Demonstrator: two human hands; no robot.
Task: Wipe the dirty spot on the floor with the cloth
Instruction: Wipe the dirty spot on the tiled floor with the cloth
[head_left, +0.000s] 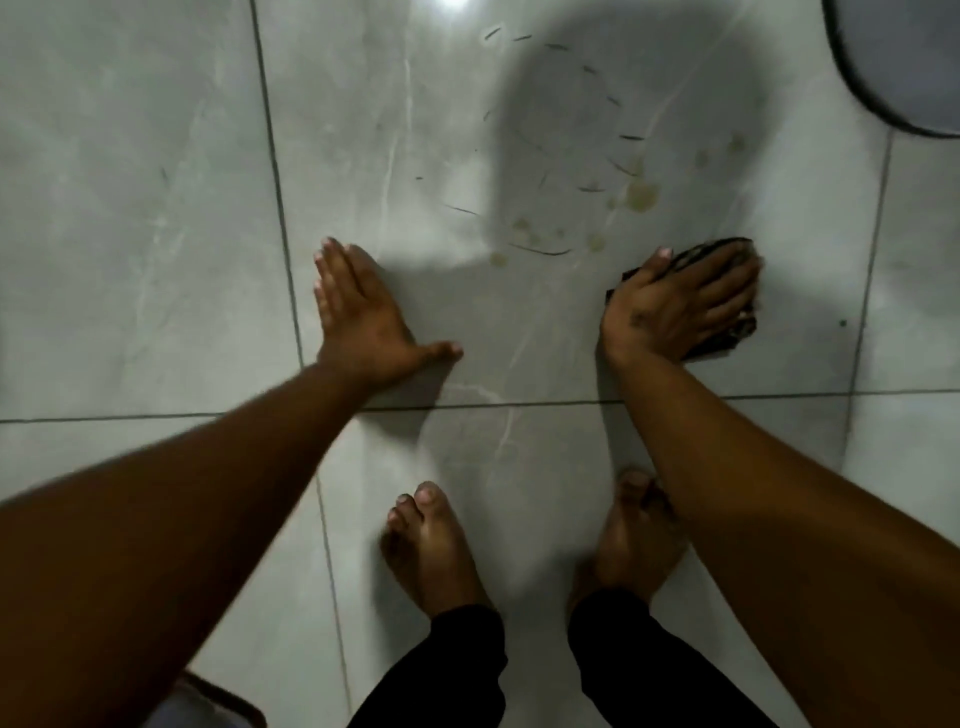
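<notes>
Most of the dirt is not yet wiped

Several yellowish blotches and thin dark strands make up the dirty spot (571, 197), spread over the pale floor (156, 208) tile in front of the person, partly under a round shadow. The marks look whole and unsmeared, so the wiping seems barely begun, if at all.

The cloth (727, 301), dark and crumpled, lies on the floor just beside the nearest blotches, to their right and slightly nearer the person. The right hand (680, 306) presses flat on top of it, fingers spread over it rather than curled around it. The left hand (358, 312) is open and empty, palm down on the tile to the left of the spot, apparently as a brace.

Bare feet (431, 545) stand behind the hands. What is left, by my judgement, is nearly everything: sweeping the cloth across the blotches and strands.
</notes>
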